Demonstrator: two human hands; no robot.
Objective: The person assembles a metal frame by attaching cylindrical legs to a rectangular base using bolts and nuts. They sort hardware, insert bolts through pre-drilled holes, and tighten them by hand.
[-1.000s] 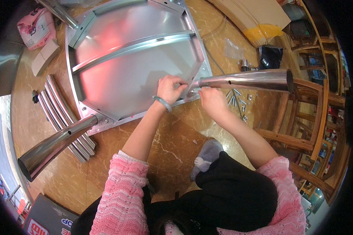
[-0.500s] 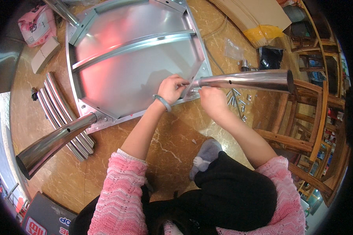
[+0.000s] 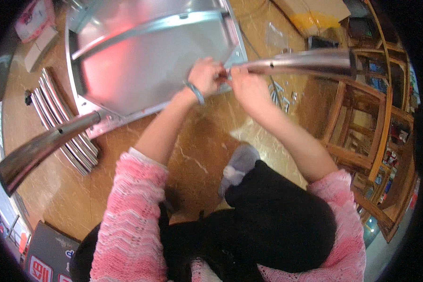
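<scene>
An upturned metal tabletop (image 3: 145,66) with a raised cross rail lies before me. From its near right corner a shiny tapered metal leg (image 3: 310,64) sticks out to the right. My left hand (image 3: 206,77), with a bangle on the wrist, has its fingers bent together at that corner, by the inner end of the leg. Beside it, my right hand (image 3: 250,89) is closed with fingertips pinched just below the leg. Whatever sits between the fingers is too small and blurred to name. A second leg (image 3: 47,145) projects from the near left corner.
Several metal tubes (image 3: 63,122) lie on the floor to the left. Loose bolts (image 3: 281,96) are scattered under the right leg. Wooden chair frames (image 3: 357,122) stand at the right. A cardboard box (image 3: 315,14) is at the far right, and a pink bag (image 3: 35,21) at the far left.
The view has shifted, so the tabletop and legs sit higher and further left. Both hands stay at the corner; my right hand's fingertips have come closer to my left hand's.
</scene>
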